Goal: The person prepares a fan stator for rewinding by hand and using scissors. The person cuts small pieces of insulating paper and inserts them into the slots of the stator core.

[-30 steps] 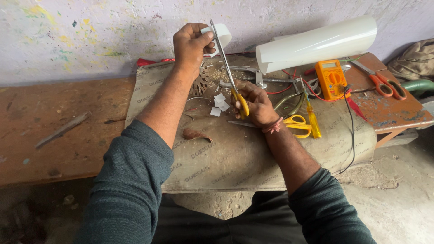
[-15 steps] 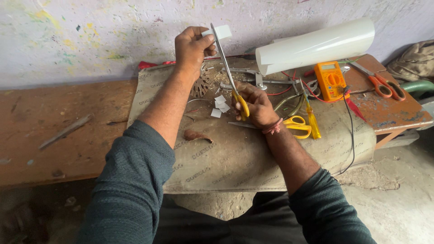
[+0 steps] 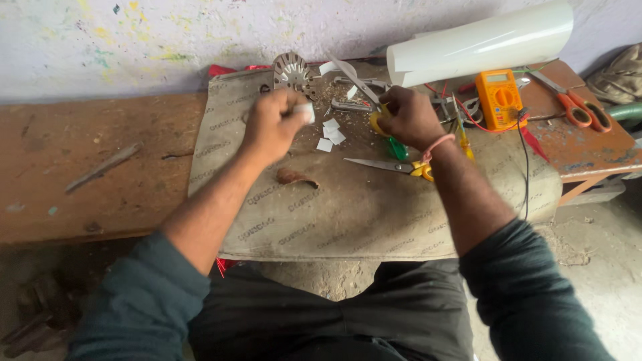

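Both hands have come down from the raised position of a second ago and now work low over the desk [image 3: 120, 200]. Left hand [image 3: 271, 127] is clenched around a small white scrap of sheet [image 3: 306, 111], pinched at its fingertips. Right hand [image 3: 408, 117] grips the yellow-handled steel scissors [image 3: 358, 83], blades pointing toward eleven o'clock above the grey woven sack mat [image 3: 334, 207]. White paper offcuts [image 3: 330, 134] lie between the hands; a second pair of yellow-handled scissors [image 3: 394, 166] rests at six o'clock from the right hand, and an orange multimeter [image 3: 498, 99] at three o'clock. Trimming the scrap seems the step in hand; a further cut would call for bringing scrap and blades together.
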